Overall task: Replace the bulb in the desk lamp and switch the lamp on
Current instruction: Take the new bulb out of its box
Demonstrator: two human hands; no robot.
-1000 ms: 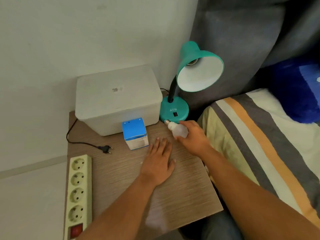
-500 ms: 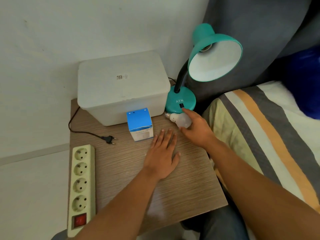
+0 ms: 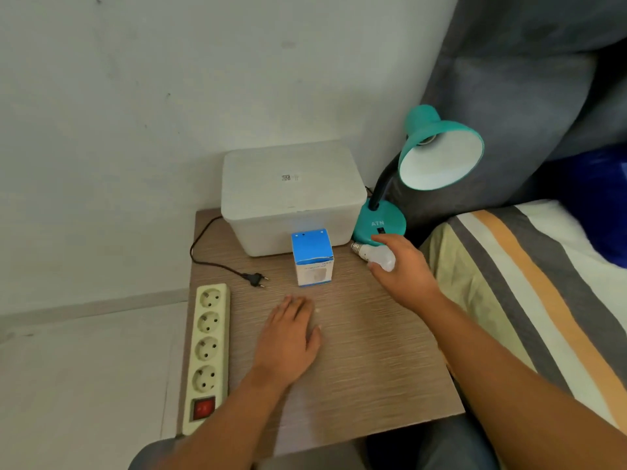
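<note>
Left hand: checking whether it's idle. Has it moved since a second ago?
Yes: the left hand slid back toward the person, away from the blue box, staying flat on the table.

table [image 3: 356, 368]: matt wood-grain | bulb [image 3: 380, 257]: frosted (metal screw base)

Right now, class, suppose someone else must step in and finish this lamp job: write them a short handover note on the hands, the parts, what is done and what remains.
Left hand: flat on the table, holding nothing.
Right hand: over the white bulb, fingers around it; whether the grip has closed is unclear.
The bulb lies by the lamp base. The blue bulb box stands before the white container.
Lamp shade: no bulb visible inside.
Lamp plug: loose on the table, not in the power strip.
Left: fit a bulb, plug in, switch on.
</note>
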